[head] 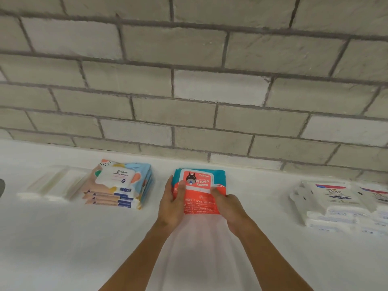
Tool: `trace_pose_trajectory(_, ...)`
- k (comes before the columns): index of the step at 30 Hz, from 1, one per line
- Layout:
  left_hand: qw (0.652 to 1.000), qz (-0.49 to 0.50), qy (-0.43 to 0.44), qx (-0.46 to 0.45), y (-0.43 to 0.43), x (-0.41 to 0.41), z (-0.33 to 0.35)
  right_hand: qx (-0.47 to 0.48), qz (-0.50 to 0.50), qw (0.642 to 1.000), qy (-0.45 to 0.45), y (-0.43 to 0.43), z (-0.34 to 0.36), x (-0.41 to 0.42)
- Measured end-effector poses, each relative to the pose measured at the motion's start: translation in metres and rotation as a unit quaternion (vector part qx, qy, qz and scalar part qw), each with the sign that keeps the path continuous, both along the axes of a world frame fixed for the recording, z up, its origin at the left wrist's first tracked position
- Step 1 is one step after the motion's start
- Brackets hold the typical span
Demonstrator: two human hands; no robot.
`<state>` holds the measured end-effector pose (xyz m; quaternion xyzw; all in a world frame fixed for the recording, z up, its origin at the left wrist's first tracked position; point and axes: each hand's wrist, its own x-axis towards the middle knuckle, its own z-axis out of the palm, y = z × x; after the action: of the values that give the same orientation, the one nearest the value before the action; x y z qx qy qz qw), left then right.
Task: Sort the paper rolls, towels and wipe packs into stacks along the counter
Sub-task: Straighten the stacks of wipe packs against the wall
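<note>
A stack of red and teal wipe packs [199,185] lies on the white counter [63,238] near the brick wall, in the middle of the view. My left hand [173,203] grips the stack's left side, thumb on top. My right hand [227,203] grips its right front corner, thumb on the top pack. To the left sits a stack of several pastel patterned wipe packs [118,183]. Further left lie clear-wrapped white packs [55,186], blurred. At the right edge are stacks of white Dove packs [340,204].
A grey-white brick wall [189,80] rises right behind the counter. A dark object [1,186] shows at the far left edge. Bare counter lies between the stacks and toward the front.
</note>
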<state>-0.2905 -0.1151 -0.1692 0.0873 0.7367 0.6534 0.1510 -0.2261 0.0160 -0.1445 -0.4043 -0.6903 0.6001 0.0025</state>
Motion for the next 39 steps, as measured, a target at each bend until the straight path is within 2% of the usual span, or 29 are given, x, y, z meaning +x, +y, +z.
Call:
trace_pose_trajectory(9,1.000,-0.013,-0.001,-0.015,-0.023,-0.021,0.000,-0.010,-0.006,1.000,0.004,-0.022,0.003,-0.013)
trace_pose_trajectory(21,0.999,0.012,-0.025,0.038,-0.026,-0.018,0.003,-0.042,-0.030,0.998,0.028,-0.029,0.000,-0.011)
trace_pose_trajectory(27,0.999,0.027,0.017,0.012,-0.032,-0.008,0.009,-0.019,-0.123,0.987,0.105,-0.045,-0.011,-0.002)
trace_pose_trajectory(30,0.999,0.021,0.040,-0.008,-0.038,-0.004,0.010,-0.002,-0.154,0.981,0.115,-0.052,-0.009,0.004)
trace_pose_trajectory(39,0.989,-0.063,0.120,-0.066,-0.045,-0.014,0.001,0.092,-0.114,0.983,0.113,-0.063,0.004,0.010)
